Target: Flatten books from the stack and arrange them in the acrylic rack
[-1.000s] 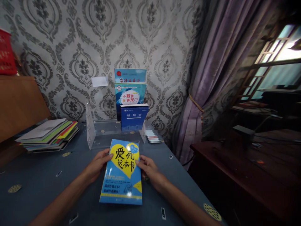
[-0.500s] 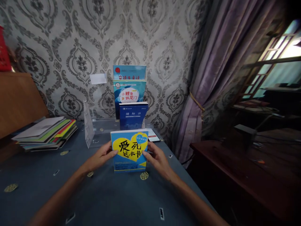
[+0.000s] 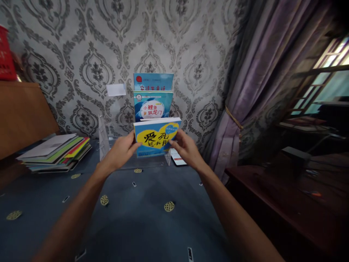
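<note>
A blue book with a yellow heart on its cover [image 3: 156,140] is held up between my two hands, its top tipped slightly away. My left hand [image 3: 121,151] grips its left edge, thumb on the cover. On the right edge my right hand [image 3: 187,148] pinches it the same way. Just behind it stand a light blue book with a white oval [image 3: 152,105] and, farther back, a taller blue book [image 3: 154,80], in a clear acrylic stand [image 3: 103,136]. The dark blue book there is almost wholly hidden by the held book.
A stack of books and papers [image 3: 54,153] lies on the left of the blue tablecloth [image 3: 131,218]. A phone [image 3: 178,158] rests right of the stand. A white label [image 3: 116,90] is at the back. Purple curtain [image 3: 240,94] and dark red furniture [image 3: 272,196] are on the right.
Both hands have lifted the yellow-heart book off the table and moved it forward to the stand. It now covers the dark blue book. The view has shifted slightly.
</note>
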Action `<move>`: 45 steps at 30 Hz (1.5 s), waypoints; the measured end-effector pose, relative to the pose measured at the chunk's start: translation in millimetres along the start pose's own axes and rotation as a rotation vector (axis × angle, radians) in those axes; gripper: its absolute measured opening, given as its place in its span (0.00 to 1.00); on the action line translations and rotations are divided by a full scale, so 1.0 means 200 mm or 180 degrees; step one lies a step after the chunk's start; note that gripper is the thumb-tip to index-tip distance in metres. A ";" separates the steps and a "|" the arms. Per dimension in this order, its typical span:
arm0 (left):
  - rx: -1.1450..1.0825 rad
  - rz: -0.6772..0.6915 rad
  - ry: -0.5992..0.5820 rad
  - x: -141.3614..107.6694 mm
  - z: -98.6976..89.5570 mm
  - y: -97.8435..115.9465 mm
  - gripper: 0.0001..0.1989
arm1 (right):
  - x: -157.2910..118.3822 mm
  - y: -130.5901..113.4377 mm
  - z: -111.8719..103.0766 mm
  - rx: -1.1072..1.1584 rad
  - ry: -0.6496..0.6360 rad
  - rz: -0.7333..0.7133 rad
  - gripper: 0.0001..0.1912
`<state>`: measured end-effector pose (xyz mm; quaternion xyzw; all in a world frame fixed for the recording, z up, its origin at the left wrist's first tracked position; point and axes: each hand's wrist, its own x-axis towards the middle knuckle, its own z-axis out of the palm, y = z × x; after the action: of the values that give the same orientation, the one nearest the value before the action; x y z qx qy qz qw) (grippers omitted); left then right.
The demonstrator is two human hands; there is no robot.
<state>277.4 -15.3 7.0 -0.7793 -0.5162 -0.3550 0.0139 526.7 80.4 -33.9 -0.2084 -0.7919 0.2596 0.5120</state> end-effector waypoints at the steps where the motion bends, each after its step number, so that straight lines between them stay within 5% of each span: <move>1: 0.0100 0.0006 0.0188 0.03 0.00 0.01 0.15 | 0.04 -0.01 -0.01 -0.0015 0.0079 -0.0137 0.18; 6: 0.0385 0.0194 0.1118 0.12 0.04 0.02 0.11 | 0.19 -0.04 -0.03 -0.0088 0.0513 -0.0717 0.16; 10: 0.0550 0.0278 0.1387 0.16 0.09 0.00 0.11 | 0.23 0.00 -0.03 -0.0161 0.0684 -0.0837 0.16; 20: 0.0185 0.0035 0.1126 0.22 0.17 -0.12 0.11 | 0.24 0.14 -0.01 -0.0399 0.0572 -0.0532 0.15; 37: 0.0640 -0.0368 0.0969 0.35 0.27 -0.18 0.05 | 0.24 0.31 -0.01 -0.1237 0.0669 -0.0090 0.14; 45: 0.1612 -0.1053 0.0153 0.31 0.34 -0.14 0.10 | 0.24 0.32 0.00 -0.1572 0.0643 0.0270 0.12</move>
<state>305.1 73.6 -17.2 -0.6478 -0.7077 -0.2308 0.1620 513.1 159.1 -40.1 -0.3848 -0.7666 0.0576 0.5108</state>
